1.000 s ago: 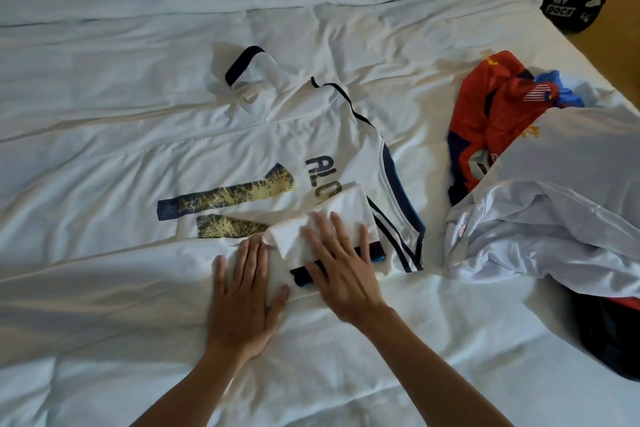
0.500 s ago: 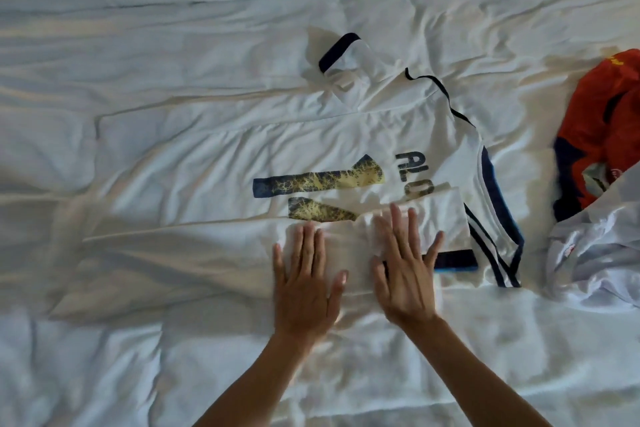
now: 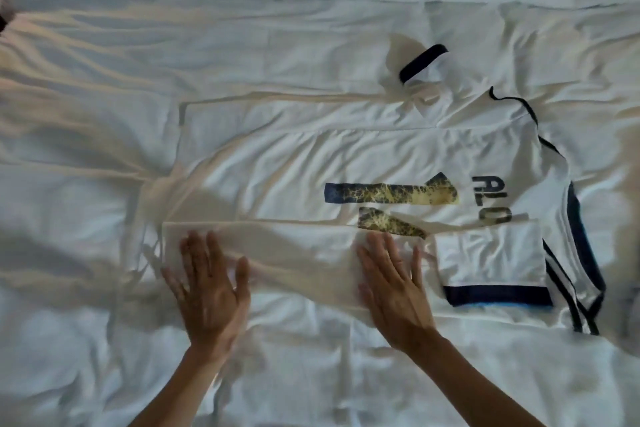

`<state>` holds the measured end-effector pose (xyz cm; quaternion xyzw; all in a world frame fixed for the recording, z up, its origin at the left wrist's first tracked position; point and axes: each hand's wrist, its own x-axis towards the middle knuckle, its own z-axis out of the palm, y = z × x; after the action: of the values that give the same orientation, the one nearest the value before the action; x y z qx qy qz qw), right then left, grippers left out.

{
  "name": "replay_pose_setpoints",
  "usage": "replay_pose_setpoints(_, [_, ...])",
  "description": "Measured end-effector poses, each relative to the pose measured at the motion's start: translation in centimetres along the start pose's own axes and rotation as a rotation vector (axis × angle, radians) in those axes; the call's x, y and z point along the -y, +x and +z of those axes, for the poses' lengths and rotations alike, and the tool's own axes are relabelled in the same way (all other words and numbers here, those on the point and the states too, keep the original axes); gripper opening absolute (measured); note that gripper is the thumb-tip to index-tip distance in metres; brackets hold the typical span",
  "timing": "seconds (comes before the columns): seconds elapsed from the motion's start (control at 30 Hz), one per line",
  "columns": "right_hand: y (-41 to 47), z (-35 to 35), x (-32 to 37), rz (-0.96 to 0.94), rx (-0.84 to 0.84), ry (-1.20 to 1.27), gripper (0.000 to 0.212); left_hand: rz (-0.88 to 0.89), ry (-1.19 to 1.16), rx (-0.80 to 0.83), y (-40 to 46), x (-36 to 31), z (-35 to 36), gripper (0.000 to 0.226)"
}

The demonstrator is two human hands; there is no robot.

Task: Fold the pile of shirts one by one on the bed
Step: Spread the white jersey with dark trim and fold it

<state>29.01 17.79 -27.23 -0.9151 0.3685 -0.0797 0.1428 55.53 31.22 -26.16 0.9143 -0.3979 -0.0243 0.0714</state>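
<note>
Nearest the camera, two bare forearms come up from the 6 o'clock edge onto a white bed cover (image 3: 104, 340), rumpled into soft creases. The left hand (image 3: 211, 291) lies at about 7 o'clock from the frame's middle, fingers straight and spread wide, palm down on the near folded edge of the white shirt (image 3: 346, 149); its outline is blurred. The right hand (image 3: 394, 291) lies at about 5 o'clock, likewise flat with straight fingers, pressing the same folded strip of cloth and holding nothing.

The shirt lies spread across the bed, its bottom hem toward 9 o'clock and its collar toward 3 o'clock. The near side has been turned in along a straight crease that runs from 9 to 3 o'clock just beyond the fingertips. Just beside the right hand, toward 3 o'clock, a short sleeve (image 3: 491, 260) is folded flat onto the body, white with a navy cuff and a thin blue edge. Navy stripes run along the shoulder at the 3 o'clock end.

Beyond the hands, a large back number (image 3: 391, 196) in navy and mottled gold is partly covered by the fold, with navy letters "ALO" (image 3: 491, 199) beside it. Farther off, toward 1 o'clock, the other sleeve (image 3: 420, 71) sticks up crumpled, its navy cuff showing. The far bed cover reaches to 12 o'clock.
</note>
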Motion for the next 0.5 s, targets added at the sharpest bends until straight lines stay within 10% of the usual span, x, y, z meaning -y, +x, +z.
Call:
replay_pose_setpoints(0.3, [15.7, -8.8, -10.2, 0.062, -0.270, -0.033, 0.038, 0.435, -0.239, 0.000, 12.1, -16.8, -0.1, 0.052])
replay_pose_setpoints(0.5, [27.1, -11.6, -14.6, 0.158, 0.040, -0.275, 0.058, 0.620, -0.084, 0.105, 20.3, -22.4, 0.0, 0.047])
